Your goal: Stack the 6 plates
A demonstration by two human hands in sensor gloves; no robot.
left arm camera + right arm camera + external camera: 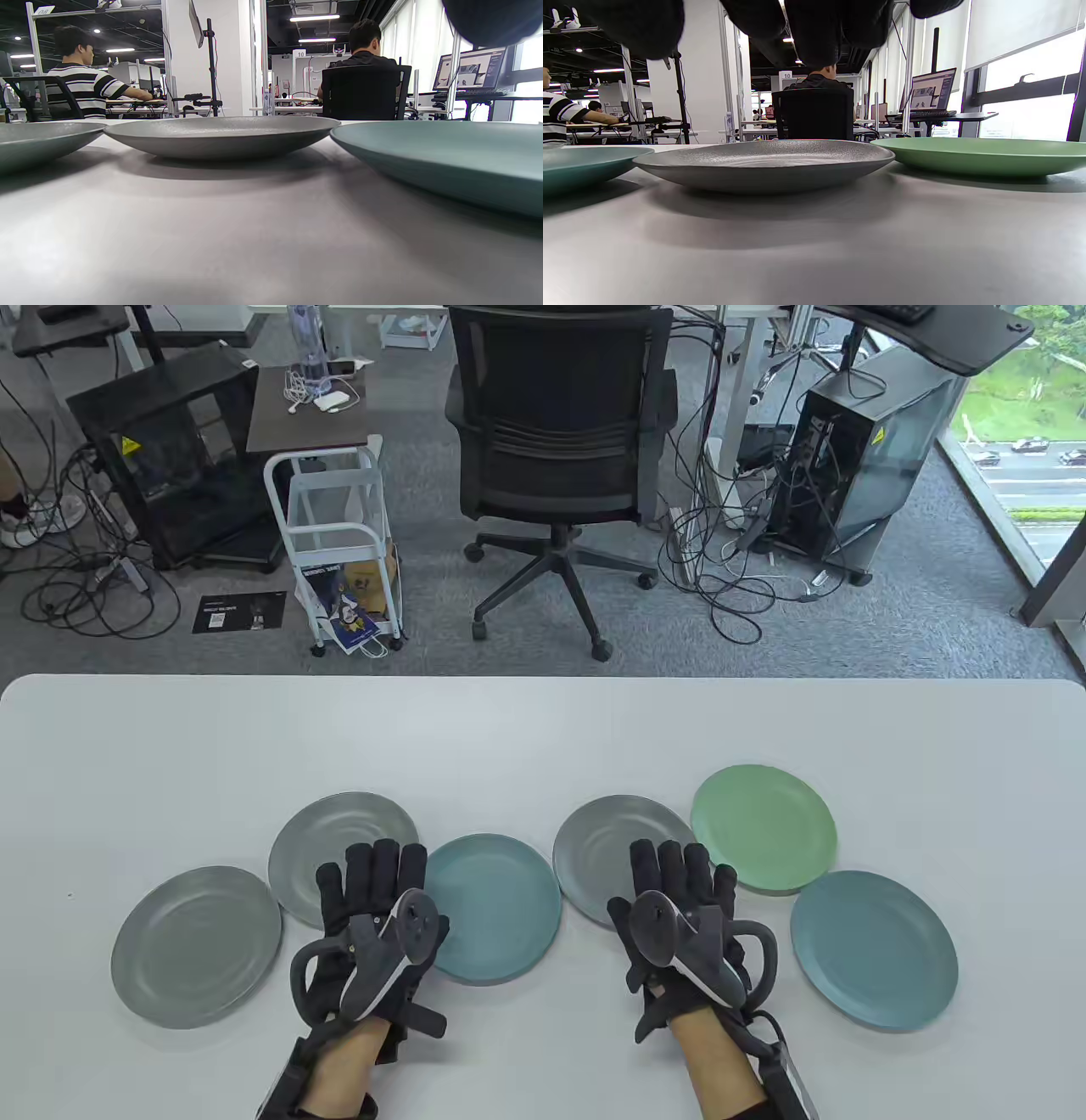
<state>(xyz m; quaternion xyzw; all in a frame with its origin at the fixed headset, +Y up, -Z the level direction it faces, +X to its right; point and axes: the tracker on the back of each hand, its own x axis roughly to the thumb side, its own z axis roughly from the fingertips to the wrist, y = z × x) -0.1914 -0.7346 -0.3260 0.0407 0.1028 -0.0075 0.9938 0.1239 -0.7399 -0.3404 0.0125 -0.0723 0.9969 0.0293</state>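
Observation:
Several plates lie flat and apart on the white table [543, 721]. From left: a grey plate [196, 946], a second grey plate [339, 840], a teal plate [496, 908], a third grey plate [607, 848], a green plate [764, 827] overlapping its neighbours' edges, and a teal plate [874, 948]. My left hand [373, 869] lies flat, fingers stretched over the second grey plate's near rim [220, 135]. My right hand [679, 874] lies flat over the third grey plate's near rim [763, 163]. Neither hand holds anything.
An office chair [551, 458] stands behind the table's far edge. The teal plate [445, 156] is right of the left wrist; the green plate [984, 154] is right of the right wrist. Bare table lies behind the plates.

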